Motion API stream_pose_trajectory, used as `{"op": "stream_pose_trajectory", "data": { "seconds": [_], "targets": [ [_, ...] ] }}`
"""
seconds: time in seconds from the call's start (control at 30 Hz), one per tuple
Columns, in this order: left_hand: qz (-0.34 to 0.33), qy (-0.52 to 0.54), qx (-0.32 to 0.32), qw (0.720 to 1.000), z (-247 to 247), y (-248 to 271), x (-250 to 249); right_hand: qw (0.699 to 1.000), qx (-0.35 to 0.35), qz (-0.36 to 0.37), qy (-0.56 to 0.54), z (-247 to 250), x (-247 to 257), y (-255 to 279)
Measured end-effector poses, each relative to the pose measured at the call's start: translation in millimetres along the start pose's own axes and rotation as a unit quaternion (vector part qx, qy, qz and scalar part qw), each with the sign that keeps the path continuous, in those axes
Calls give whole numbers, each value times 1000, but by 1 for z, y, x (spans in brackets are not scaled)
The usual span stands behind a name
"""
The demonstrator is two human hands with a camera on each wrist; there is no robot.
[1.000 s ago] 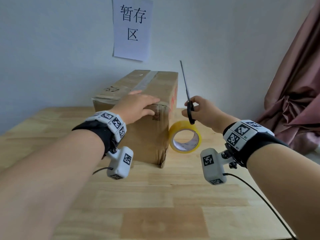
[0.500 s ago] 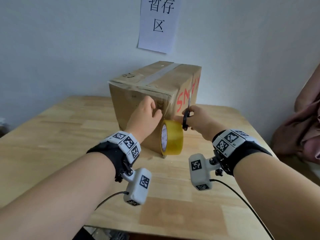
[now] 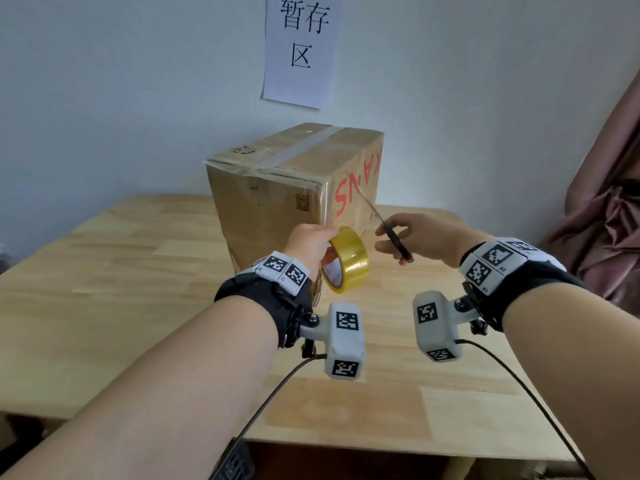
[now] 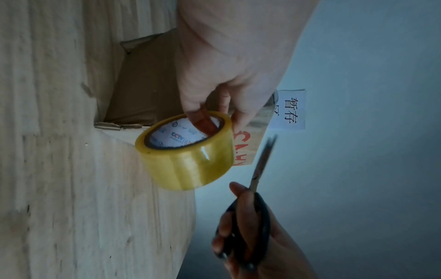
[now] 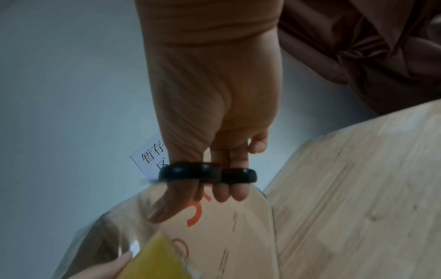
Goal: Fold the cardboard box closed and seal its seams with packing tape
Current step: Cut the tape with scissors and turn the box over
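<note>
A closed cardboard box [image 3: 277,188] with red lettering and clear tape along its top seam stands at the back of the wooden table [image 3: 104,271]. My left hand [image 3: 311,242] holds a yellow tape roll [image 3: 346,259] in the air before the box's near corner, with a finger hooked through its core [image 4: 203,122]. My right hand [image 3: 415,237] grips black-handled scissors [image 3: 391,233], blades closed and pointing up-left toward the box. In the right wrist view my fingers pass through the scissor handles [image 5: 207,172], and the roll [image 5: 157,260] shows at the bottom.
A paper sign [image 3: 301,50] with black characters hangs on the wall behind the box. A dusky pink curtain [image 3: 609,209] hangs at the right. The table's near edge [image 3: 381,448] runs under my forearms. Cables trail from both wrist cameras.
My left hand left the box top, took the tape roll off the table and lifted it. My right hand tilted the scissors from upright to leaning toward the box.
</note>
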State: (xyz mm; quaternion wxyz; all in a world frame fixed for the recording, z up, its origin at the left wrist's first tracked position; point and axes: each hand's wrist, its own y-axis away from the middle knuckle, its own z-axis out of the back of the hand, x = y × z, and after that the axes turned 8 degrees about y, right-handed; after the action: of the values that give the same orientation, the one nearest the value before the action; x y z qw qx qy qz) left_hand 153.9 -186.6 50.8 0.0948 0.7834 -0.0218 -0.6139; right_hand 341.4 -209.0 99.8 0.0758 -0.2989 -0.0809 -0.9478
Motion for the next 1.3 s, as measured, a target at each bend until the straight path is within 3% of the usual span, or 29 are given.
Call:
{"op": "stream_pose_trajectory", "data": {
  "seconds": [0.13, 0.4, 0.9, 1.3],
  "targets": [
    [-12, -17, -34, 999, 4, 7, -5, 983, 77, -19, 167, 22, -5, 3],
    [-30, -42, -40, 998, 13, 19, -17, 962, 161, -17, 221, 42, 14, 3],
    [-22, -32, -28, 999, 20, 10, -16, 961, 191, 13, 202, 39, 24, -26],
    [5, -40, -21, 999, 21, 10, -22, 962, 154, 48, 218, 32, 33, -38]
  ]
}}
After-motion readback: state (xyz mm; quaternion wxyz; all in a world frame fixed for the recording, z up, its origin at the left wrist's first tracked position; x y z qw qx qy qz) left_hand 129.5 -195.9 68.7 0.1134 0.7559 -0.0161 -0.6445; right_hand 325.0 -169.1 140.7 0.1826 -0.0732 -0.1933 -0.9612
